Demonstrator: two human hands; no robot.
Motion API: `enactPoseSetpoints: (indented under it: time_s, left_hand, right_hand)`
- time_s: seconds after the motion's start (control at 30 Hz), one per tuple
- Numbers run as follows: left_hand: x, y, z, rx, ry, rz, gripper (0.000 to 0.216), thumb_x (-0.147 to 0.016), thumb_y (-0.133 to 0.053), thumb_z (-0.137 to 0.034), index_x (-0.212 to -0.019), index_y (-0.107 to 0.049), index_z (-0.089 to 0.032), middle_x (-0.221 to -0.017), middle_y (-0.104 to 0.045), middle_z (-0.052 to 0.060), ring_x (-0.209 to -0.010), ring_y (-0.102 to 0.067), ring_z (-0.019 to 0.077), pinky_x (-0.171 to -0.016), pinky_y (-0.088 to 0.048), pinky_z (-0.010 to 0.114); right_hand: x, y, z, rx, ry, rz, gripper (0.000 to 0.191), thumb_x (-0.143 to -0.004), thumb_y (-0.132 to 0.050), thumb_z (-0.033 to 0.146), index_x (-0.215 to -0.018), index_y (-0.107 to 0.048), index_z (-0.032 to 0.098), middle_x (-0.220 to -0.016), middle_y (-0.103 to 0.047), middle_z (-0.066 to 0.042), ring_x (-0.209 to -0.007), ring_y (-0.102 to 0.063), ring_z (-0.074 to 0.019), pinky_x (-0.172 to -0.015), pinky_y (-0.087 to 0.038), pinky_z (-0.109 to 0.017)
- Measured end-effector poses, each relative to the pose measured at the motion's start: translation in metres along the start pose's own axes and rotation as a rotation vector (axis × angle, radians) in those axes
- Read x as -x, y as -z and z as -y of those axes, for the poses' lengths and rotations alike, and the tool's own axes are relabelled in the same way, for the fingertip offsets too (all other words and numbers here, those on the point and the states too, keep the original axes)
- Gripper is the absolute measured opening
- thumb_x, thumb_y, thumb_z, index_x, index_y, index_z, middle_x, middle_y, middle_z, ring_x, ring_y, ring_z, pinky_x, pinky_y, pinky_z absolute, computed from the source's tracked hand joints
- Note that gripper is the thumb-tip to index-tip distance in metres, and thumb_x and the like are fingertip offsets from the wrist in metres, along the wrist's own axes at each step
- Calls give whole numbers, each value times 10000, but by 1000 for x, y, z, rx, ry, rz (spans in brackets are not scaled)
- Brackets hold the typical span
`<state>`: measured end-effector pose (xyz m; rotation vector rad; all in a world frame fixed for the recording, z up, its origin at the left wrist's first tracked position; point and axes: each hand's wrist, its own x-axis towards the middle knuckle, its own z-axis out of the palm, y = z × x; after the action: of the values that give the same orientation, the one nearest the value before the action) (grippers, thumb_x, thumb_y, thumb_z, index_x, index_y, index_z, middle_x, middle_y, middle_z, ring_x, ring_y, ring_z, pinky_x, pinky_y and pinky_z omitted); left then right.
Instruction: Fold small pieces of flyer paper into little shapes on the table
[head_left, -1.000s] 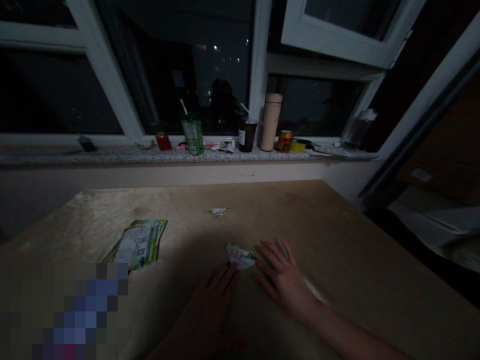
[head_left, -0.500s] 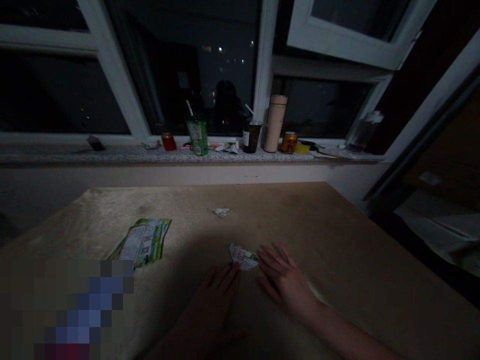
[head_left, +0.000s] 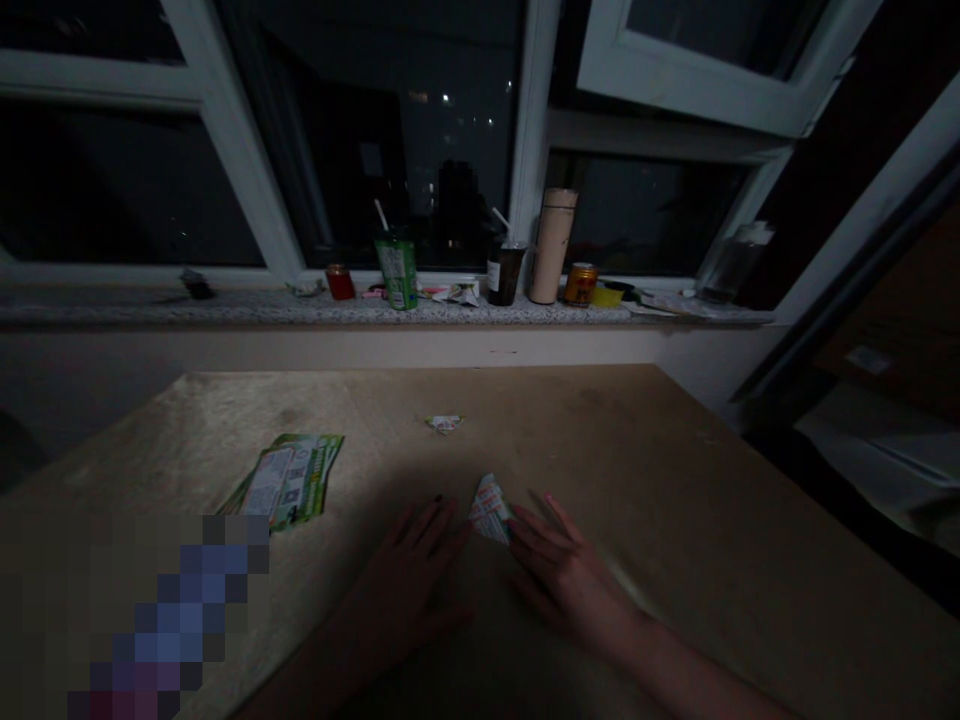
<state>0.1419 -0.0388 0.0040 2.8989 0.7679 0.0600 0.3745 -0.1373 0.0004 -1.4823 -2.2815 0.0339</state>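
A small folded piece of printed paper [head_left: 490, 507] lies on the brown table [head_left: 675, 500], between my two hands. My left hand [head_left: 409, 570] lies flat in shadow, fingers stretched out, its fingertips just left of the paper. My right hand [head_left: 562, 570] rests flat with fingers spread, and its fingertips touch the paper's right edge. Neither hand grips anything.
A stack of green printed leaflets [head_left: 289, 485] lies to the left. A small folded paper scrap [head_left: 445, 423] sits farther back. The windowsill [head_left: 225, 308] holds a green cup with a straw [head_left: 396, 270], a dark cup [head_left: 504, 272], a tall flask [head_left: 551, 245] and cans.
The folded paper has turned and shifted a little away from me. Both hands have moved forward with it, fingers still stretched out.
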Motion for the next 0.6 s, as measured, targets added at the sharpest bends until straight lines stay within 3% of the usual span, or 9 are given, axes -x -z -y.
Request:
enactPoseSetpoints:
  time_s: [0.47, 0.6]
  left_hand:
    - [-3, 0, 4, -59, 20, -50, 711, -855, -446, -660, -1438, -304, -278, -1514, -223, 97, -1365, -205, 341, -1068, -213, 537]
    - [-5, -2, 2, -65, -18, -81, 669, -901, -422, -591, -1444, -295, -221, -1505, -252, 94, -1366, -222, 308, -1092, -190, 502]
  right_hand:
    - [0, -3, 6, -138, 92, 15, 227, -921, -475, 297, -1070, -621, 205, -1115, -668, -51, -1274, -424, -198, -1152, 41, -479]
    - [-3, -1, 9, -180, 127, 103, 300, -904, -498, 325, -1163, -585, 202, -1134, -656, -45, -1225, -460, -194, -1154, -22, -448]
